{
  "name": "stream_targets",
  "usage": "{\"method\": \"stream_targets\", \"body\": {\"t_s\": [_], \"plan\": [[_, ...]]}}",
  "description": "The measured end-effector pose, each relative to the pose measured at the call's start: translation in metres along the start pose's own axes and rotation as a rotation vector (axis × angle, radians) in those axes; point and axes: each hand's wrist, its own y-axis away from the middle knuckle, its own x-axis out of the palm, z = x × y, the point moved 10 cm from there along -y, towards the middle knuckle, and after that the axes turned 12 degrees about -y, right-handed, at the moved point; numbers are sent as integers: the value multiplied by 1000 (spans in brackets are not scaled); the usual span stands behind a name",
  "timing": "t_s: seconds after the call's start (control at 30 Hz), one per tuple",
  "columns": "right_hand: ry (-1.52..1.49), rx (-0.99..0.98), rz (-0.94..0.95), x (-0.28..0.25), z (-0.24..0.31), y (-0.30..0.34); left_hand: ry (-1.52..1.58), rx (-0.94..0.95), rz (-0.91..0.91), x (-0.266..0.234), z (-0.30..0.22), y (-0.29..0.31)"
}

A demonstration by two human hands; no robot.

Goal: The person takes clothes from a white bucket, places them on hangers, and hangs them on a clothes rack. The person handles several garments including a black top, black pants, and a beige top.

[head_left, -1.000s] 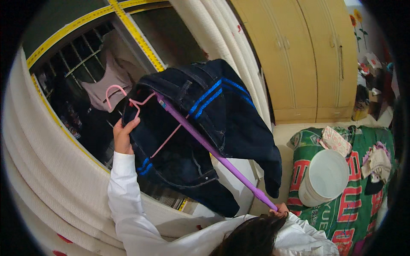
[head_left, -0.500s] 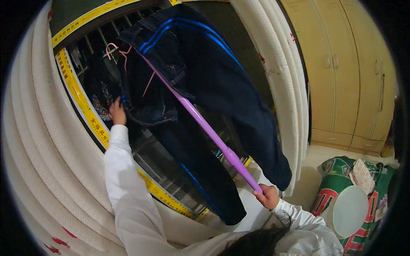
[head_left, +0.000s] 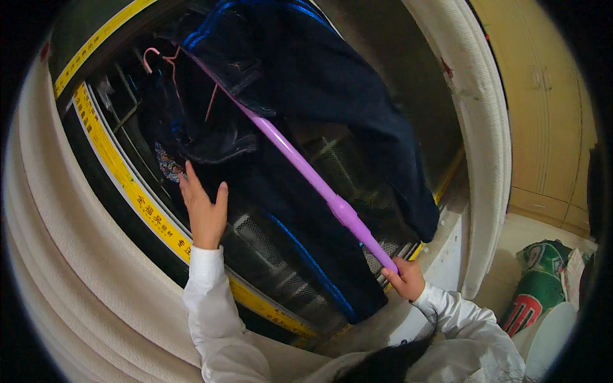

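A long purple pole (head_left: 306, 175) slants up and left from my right hand (head_left: 405, 279), which is wrapped round its lower end. Its far end goes in among dark trousers (head_left: 357, 96) with shiny blue side stripes, which hang spread on both sides of it. Near the pole's upper end shows a pink clothes hanger (head_left: 172, 60) with dark cloth about it. My left hand (head_left: 205, 207) is raised with fingers and thumb apart, holding nothing. It is just below a dark garment with a colourful patterned patch (head_left: 168, 163); whether a fingertip touches it, I cannot tell.
A window frame with yellow tape (head_left: 128, 175) surrounds a metal grille and perforated sheet. White curtains (head_left: 83, 255) hang at the left and another curtain (head_left: 476, 127) at the right. Beyond stand a pale wooden wardrobe (head_left: 543, 127), a green sack (head_left: 543, 281) and a round white lid-like thing (head_left: 552, 345).
My left hand has let go of the dark garment and drawn back, its fingers now spread. The view has shifted nearer the window. My right hand still grips the pole.
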Motion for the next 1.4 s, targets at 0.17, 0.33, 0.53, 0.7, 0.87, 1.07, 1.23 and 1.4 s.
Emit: {"method": "stream_targets", "body": {"t_s": [0.17,0.33,0.53,0.7,0.87,1.07,1.23,1.4], "plan": [[-192,56,226,10,9,-6,-420,114,-90,-11,1,27],[-222,-13,456,11,11,8,513,-137,103,24,2,39],[-317,11,596,30,9,-9,858,-361,102,34,0,15],[-536,-8,634,56,38,-41,994,-464,176,46,35,-4],[-486,15,582,95,40,-61,545,-526,126,18,58,22],[-382,-201,451,139,37,-105,-528,122,130,-14,-25,89],[-453,-315,400,181,78,-134,-664,138,182,-17,-16,130],[-455,-414,357,231,115,-172,-589,142,192,-19,-4,143]]}}
